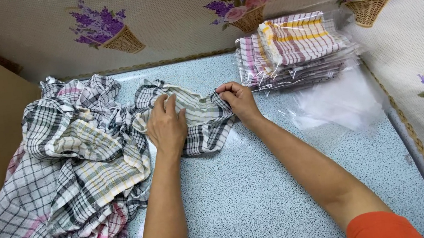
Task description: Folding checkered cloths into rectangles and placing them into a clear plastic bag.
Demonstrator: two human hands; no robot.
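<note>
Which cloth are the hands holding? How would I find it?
Start at the big heap of checked cloths on the left of the speckled blue table. Just right of it, one black-and-white checked cloth lies apart. Only this one sits under the left hand and right hand.

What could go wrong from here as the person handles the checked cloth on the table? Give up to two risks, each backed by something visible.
1. The cloth is crumpled between the left hand and right hand, so any fold may come out uneven.
2. The loose pile of cloths touches its left side and could snag or drag along.
</note>
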